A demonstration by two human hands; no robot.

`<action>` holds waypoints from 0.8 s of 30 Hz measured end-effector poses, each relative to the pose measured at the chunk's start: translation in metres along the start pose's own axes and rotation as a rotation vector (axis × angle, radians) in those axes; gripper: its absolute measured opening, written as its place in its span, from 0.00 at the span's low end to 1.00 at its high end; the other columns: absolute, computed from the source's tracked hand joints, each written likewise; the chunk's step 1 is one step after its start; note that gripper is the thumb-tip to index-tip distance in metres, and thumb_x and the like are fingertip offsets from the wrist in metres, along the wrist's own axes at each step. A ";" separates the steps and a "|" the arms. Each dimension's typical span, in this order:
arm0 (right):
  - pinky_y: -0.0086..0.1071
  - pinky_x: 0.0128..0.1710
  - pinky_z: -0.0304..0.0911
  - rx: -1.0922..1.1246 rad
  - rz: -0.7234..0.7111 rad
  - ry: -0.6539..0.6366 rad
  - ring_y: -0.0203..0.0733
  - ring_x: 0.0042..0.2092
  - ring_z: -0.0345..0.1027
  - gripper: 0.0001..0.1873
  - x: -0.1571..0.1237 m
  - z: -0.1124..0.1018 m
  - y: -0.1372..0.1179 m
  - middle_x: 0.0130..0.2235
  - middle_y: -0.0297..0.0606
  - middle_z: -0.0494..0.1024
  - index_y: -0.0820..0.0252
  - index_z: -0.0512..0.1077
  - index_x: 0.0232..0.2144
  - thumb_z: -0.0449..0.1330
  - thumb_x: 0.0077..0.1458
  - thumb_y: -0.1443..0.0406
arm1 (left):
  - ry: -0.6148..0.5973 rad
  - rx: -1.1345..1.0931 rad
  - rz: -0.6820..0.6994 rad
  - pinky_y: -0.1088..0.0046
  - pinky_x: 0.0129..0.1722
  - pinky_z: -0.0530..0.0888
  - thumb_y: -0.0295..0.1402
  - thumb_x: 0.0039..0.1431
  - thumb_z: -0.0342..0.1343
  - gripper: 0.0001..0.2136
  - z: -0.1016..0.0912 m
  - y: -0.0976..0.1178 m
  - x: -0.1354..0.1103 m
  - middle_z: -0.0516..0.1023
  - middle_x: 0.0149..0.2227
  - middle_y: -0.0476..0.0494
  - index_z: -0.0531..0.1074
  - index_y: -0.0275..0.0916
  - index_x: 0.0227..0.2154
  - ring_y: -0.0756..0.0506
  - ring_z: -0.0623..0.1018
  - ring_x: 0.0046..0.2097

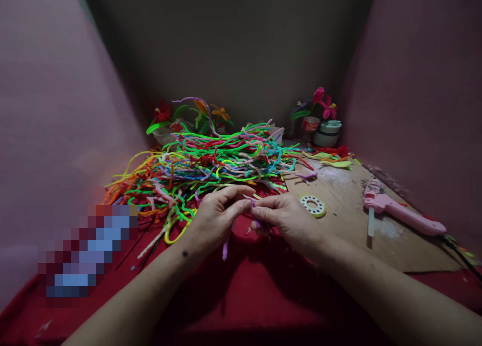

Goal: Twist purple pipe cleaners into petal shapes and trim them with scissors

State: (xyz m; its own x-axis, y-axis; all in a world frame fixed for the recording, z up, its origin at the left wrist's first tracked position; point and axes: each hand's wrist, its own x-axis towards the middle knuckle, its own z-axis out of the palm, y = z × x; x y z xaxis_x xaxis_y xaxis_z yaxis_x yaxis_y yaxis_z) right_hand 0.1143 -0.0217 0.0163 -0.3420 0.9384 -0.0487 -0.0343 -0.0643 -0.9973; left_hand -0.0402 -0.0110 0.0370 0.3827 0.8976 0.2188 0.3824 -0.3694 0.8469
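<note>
Two hands meet at the centre: the left hand [216, 215] and right hand [288, 218] pinch a short pipe cleaner piece [253, 203] between their fingers. Directly behind them lies a wide heap of pipe cleaners [211, 165]. To the right, a flat board [357, 235] carries a ring [312, 205] just beside the right hand and a glue gun [395, 210] farther right. Jars [327, 132] stand behind the board, at back right. Craft flowers [188, 115] stand behind the heap.

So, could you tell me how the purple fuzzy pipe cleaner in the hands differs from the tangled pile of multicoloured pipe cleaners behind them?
The purple fuzzy pipe cleaner is one strand; the tangled pile of multicoloured pipe cleaners is many. The strand is pinched between the left hand and right hand; the pile lies loose on the red cloth. The strand is purple; the pile mixes green, orange and blue. Both are thin and fuzzy.
</note>
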 end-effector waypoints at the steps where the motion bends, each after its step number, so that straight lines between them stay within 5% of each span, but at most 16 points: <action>1: 0.27 0.23 0.52 0.011 -0.003 -0.003 0.30 0.20 0.58 0.13 0.000 0.000 0.000 0.18 0.33 0.68 0.66 0.70 0.17 0.58 0.47 0.62 | -0.027 0.015 0.032 0.72 0.42 0.70 0.32 0.55 0.50 0.08 -0.001 -0.001 0.000 0.76 0.35 0.45 0.72 0.36 0.34 0.48 0.74 0.38; 10: 0.28 0.23 0.53 0.089 0.047 -0.007 0.30 0.20 0.58 0.10 0.000 0.003 0.002 0.17 0.33 0.69 0.65 0.71 0.16 0.61 0.42 0.64 | -0.009 0.455 0.260 0.74 0.35 0.67 0.28 0.57 0.46 0.07 -0.006 -0.006 -0.002 0.73 0.30 0.45 0.69 0.37 0.28 0.49 0.72 0.34; 24: 0.28 0.25 0.58 0.281 0.011 0.110 0.33 0.23 0.65 0.07 0.002 0.006 0.009 0.21 0.35 0.74 0.64 0.70 0.23 0.64 0.37 0.67 | 0.074 0.353 0.141 0.76 0.35 0.67 0.31 0.57 0.46 0.07 -0.005 -0.006 -0.002 0.74 0.31 0.47 0.68 0.37 0.28 0.50 0.72 0.32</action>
State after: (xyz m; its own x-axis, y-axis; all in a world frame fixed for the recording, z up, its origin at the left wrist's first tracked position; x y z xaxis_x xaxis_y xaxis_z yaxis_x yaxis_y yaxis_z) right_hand 0.1076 -0.0229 0.0077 -0.2404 0.9673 -0.0807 -0.2952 -0.1521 -0.9432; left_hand -0.0475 -0.0092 0.0345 0.3955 0.8424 0.3661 0.6013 -0.5387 0.5901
